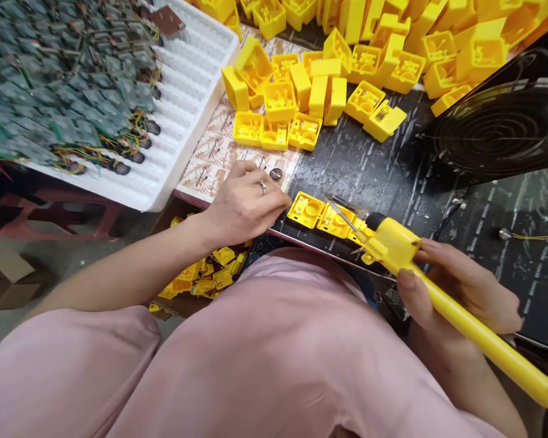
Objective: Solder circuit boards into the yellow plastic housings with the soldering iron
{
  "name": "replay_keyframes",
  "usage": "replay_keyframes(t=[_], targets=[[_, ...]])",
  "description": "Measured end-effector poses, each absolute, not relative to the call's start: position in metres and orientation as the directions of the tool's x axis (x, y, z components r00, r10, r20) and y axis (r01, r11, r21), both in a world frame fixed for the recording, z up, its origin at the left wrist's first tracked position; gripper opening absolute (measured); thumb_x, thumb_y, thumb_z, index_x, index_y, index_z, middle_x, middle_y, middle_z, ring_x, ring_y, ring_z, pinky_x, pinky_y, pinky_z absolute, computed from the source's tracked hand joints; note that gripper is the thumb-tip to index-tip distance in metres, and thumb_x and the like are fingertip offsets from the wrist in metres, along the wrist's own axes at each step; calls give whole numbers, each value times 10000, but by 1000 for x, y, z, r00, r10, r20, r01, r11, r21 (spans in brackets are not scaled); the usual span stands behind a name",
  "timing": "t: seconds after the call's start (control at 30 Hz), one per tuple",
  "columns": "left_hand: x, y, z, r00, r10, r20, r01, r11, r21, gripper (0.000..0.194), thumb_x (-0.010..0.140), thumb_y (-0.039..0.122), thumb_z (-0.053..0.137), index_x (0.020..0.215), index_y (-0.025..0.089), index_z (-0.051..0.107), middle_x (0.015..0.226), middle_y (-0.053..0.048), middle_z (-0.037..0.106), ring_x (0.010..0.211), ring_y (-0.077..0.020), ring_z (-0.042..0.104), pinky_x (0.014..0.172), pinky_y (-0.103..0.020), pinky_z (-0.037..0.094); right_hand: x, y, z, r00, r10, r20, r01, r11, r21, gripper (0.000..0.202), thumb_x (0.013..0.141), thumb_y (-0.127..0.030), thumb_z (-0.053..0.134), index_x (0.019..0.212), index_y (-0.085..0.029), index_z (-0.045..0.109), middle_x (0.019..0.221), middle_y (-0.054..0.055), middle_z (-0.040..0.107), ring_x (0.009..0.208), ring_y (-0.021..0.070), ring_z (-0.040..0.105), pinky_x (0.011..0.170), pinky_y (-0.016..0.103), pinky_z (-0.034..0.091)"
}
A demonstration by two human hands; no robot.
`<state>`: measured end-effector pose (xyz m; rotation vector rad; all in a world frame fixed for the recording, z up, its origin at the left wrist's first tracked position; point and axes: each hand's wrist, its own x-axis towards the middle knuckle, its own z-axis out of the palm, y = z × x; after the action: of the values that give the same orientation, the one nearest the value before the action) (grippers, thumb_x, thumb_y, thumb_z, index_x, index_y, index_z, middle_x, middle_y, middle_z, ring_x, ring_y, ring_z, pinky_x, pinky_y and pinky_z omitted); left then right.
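My right hand (452,286) grips a yellow soldering iron (456,298) by its long handle. Its dark metal tip and a thin feed tube point left, over a row of small open yellow plastic cases (307,210) along the table's front edge. My left hand (251,201), with a ring on one finger, is closed beside the left end of that row. The fingertips are pinched together, and whatever they may hold is hidden. Just beyond those fingers lies a small round dark part (276,174).
Many yellow cases (278,100) are heaped at the back. On the left, a white foam tray (196,67) carries wired circuit boards. A black fan (497,115) stands at right, near a small wired disc (505,233). Below the table edge is a box of yellow parts (201,277).
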<state>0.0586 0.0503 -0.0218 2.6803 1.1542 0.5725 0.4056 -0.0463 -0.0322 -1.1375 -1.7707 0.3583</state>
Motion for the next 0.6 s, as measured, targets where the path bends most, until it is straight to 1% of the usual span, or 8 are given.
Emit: replay_keyframes(t=[0.07,0.13,0.23,0.33,0.4,0.5,0.53,0.6], targets=[[61,51,-18,649,727,223,658,-684,315,309,1085,245,545,959,252,826,857,-39,839,871,-234,742,979,-473,498,399,-43,-23,-157,778,608,535,585,-610,633,898,-167,875,1480,-359,720,1041,4,854,746,191,793,574,291,645],[62,52,-15,641,746,178,668,-657,349,319,1086,281,541,970,252,837,903,-50,849,907,-244,742,1002,-475,480,395,-42,-17,-210,764,610,547,609,-574,643,939,-158,833,1529,-362,680,1074,17,858,778,207,807,617,323,685],[65,53,-11,614,784,98,690,-592,417,292,1049,313,570,961,245,840,916,-47,848,932,-245,748,1036,-469,459,394,-42,-15,-264,730,630,538,654,-532,631,987,-204,798,1579,-351,636,1051,29,861,752,220,806,590,337,690],[71,54,-9,585,810,40,715,-538,448,248,986,306,598,915,229,823,851,-32,822,903,-235,742,1046,-454,456,390,-40,-12,-323,726,607,507,675,-536,617,990,-227,807,1579,-282,633,1011,55,855,760,222,810,615,324,696],[76,56,-7,576,817,20,737,-529,419,249,959,302,585,896,219,811,845,-36,809,897,-239,737,1027,-445,461,385,-37,-7,-378,711,593,478,699,-532,523,981,-193,813,1486,-233,680,923,47,836,747,204,803,619,290,684],[81,58,-2,595,803,-34,757,-546,359,281,949,303,543,875,212,798,856,-41,799,891,-245,729,970,-427,467,377,-33,-1,-412,684,602,451,728,-517,315,936,-162,867,1212,-203,721,828,13,794,705,167,778,604,244,653],[82,59,-1,604,795,-54,760,-554,340,289,949,302,532,870,212,794,855,-40,796,888,-244,726,957,-421,466,375,-32,0,-416,680,604,453,731,-511,278,920,-160,886,1130,-204,708,825,6,786,697,156,771,609,235,650],[83,61,2,621,780,-79,759,-574,307,291,946,299,526,863,212,790,852,-39,791,886,-240,722,941,-411,462,373,-32,1,-434,677,594,471,733,-491,277,896,-142,904,1042,-207,678,852,8,789,698,146,766,632,231,654]])
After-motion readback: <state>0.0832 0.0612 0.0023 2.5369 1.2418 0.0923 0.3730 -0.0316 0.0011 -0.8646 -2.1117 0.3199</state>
